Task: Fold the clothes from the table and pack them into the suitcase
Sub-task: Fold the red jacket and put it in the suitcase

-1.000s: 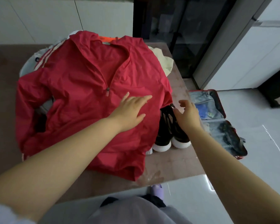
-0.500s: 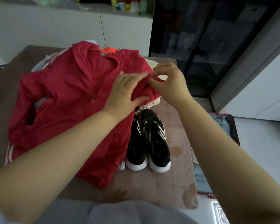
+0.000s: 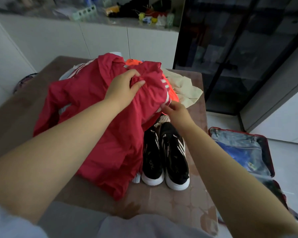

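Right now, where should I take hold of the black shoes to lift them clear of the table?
Grip the black shoes across their near, white-soled ends, coming from the right or from the front edge of the table. They stand side by side, touching, so one grip probably spans both. The red jacket crowds their left side and far ends.

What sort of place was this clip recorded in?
Probably a room in a home: white cabinets with household clutter on top, a dark glass-door cabinet, and an open suitcase on the floor beside the table.
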Demonstrator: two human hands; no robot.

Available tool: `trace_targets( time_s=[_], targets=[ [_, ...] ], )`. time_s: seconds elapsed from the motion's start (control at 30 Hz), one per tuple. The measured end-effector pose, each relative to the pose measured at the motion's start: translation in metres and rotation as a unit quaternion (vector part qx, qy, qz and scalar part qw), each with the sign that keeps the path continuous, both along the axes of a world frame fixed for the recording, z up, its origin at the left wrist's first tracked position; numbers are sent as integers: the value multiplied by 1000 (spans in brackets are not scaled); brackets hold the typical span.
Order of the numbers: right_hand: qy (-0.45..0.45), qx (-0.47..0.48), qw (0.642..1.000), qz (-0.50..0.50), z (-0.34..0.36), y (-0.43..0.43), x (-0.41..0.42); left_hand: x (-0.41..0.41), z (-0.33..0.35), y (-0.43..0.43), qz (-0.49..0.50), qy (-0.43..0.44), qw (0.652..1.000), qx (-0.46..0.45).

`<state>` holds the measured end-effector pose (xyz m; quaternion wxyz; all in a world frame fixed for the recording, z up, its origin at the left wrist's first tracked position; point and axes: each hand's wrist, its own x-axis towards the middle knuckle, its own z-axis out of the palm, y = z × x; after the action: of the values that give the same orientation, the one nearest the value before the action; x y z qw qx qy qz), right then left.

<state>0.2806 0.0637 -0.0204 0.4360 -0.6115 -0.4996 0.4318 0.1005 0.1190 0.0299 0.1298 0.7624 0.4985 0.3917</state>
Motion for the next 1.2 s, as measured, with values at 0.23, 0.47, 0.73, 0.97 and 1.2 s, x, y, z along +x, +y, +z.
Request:
trace_targets(
  time_s=[0.23,0.47,0.73,0.97,1.2],
  targets=[
    [0,111,994,4,69,-7,36,3,12,13,58,-45,997,13],
    [55,41,998,-8,51,-39,96,21,-1,14,50,-84,995,-24],
    [-126,-192,969,-90,-41,-74,50,31,-31,5,66,-34,995,-74],
    [254,-15,952,-170,2,-83,113,29,-26,-1,43,-47,996,-63],
    [182,-232,919,-262,-96,-118,147,63,-86,-60,-110,426,885,-153]
  ],
)
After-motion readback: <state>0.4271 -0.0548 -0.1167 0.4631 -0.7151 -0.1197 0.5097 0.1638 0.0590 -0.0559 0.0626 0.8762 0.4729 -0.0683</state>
